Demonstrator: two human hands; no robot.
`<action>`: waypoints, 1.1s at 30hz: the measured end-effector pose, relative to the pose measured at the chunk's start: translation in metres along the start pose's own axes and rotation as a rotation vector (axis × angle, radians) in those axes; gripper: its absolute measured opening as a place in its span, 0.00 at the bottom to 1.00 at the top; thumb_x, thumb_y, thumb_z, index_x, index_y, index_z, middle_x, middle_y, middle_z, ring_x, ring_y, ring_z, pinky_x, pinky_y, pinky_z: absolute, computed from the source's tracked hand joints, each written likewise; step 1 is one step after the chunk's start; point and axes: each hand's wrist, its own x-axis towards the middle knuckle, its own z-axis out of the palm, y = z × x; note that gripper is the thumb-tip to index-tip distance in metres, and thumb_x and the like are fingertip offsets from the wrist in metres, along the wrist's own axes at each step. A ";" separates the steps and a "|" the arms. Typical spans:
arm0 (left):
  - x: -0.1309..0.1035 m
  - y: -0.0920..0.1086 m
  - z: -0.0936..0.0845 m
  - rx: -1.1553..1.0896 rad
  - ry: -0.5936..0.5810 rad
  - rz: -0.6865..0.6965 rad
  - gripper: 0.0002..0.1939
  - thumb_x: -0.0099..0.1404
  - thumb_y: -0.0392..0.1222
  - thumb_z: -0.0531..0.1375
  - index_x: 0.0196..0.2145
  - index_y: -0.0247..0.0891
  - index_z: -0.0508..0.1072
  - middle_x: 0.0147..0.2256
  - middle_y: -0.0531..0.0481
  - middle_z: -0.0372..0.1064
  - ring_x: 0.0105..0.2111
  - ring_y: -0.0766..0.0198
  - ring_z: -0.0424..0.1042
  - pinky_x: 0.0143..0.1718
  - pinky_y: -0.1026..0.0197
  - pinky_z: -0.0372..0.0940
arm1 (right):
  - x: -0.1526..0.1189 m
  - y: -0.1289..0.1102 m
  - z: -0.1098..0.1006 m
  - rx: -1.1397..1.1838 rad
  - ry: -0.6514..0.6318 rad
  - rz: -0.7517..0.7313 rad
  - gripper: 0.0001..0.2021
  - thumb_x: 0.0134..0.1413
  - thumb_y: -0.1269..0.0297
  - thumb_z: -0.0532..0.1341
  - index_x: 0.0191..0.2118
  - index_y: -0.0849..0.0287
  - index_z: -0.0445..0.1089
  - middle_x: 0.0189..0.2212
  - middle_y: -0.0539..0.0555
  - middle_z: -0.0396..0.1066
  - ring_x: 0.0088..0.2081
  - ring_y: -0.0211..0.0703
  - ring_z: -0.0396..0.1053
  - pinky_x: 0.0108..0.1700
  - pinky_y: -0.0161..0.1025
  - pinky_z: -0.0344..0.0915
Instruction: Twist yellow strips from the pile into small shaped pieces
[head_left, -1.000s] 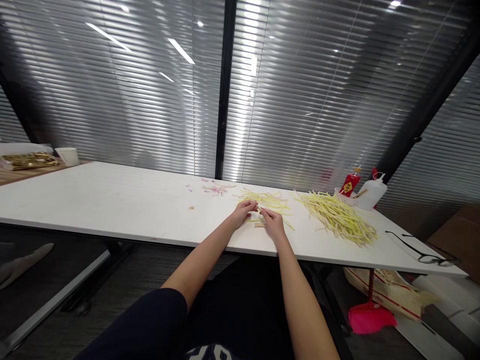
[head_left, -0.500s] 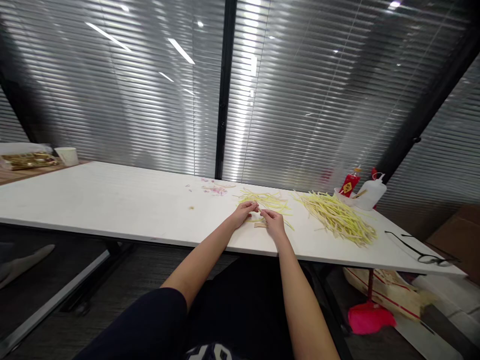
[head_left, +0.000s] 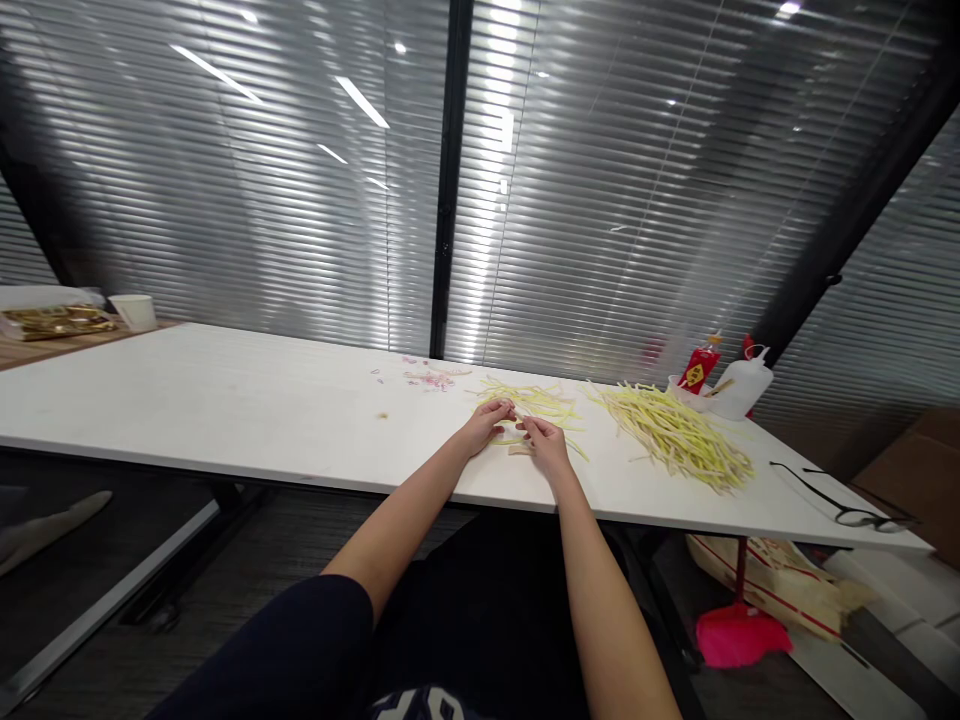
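Note:
My left hand (head_left: 489, 424) is closed in a pinch over the near edge of a loose spread of thin yellow-green stalks (head_left: 551, 402). Close beside it on the right, my right hand (head_left: 545, 443) is pinched too, its fingertips almost meeting the left ones. A small pale piece shows between the two hands, too small to name. Under the right fingers lies a short tan strip (head_left: 519, 450). A big heap of the same stalks (head_left: 675, 435) rests farther right.
On the white table (head_left: 225, 400) are pinkish scraps (head_left: 435, 380) at the back. A red-labelled bottle (head_left: 699, 367), a white squeeze bottle (head_left: 742, 386) and black-framed glasses (head_left: 855, 516) sit at right. A paper cup (head_left: 134, 312) stands far left.
The fingers of my right hand have shifted slightly at the pinch. My left hand is almost where it was, and the stalks look the same.

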 end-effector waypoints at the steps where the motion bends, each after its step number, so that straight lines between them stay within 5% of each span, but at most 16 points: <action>1: 0.000 0.000 0.000 -0.007 0.005 0.001 0.17 0.54 0.54 0.63 0.34 0.39 0.71 0.32 0.51 0.68 0.35 0.66 0.66 0.32 0.66 0.53 | 0.000 0.000 0.000 -0.010 -0.008 0.002 0.21 0.44 0.47 0.62 0.35 0.63 0.75 0.30 0.57 0.74 0.27 0.40 0.64 0.30 0.37 0.61; 12: 0.001 0.000 0.000 -0.017 -0.012 0.014 0.17 0.55 0.54 0.62 0.35 0.39 0.71 0.33 0.51 0.68 0.36 0.65 0.66 0.32 0.66 0.53 | 0.001 0.000 0.000 0.009 -0.052 -0.040 0.19 0.48 0.46 0.59 0.26 0.61 0.70 0.24 0.52 0.68 0.22 0.35 0.58 0.27 0.34 0.56; 33: 0.001 -0.001 0.000 -0.055 0.003 0.000 0.16 0.55 0.53 0.63 0.36 0.39 0.71 0.32 0.52 0.68 0.34 0.66 0.66 0.32 0.66 0.53 | -0.001 0.003 -0.002 -0.145 -0.054 -0.134 0.16 0.53 0.51 0.56 0.27 0.59 0.68 0.22 0.49 0.63 0.24 0.38 0.58 0.27 0.34 0.55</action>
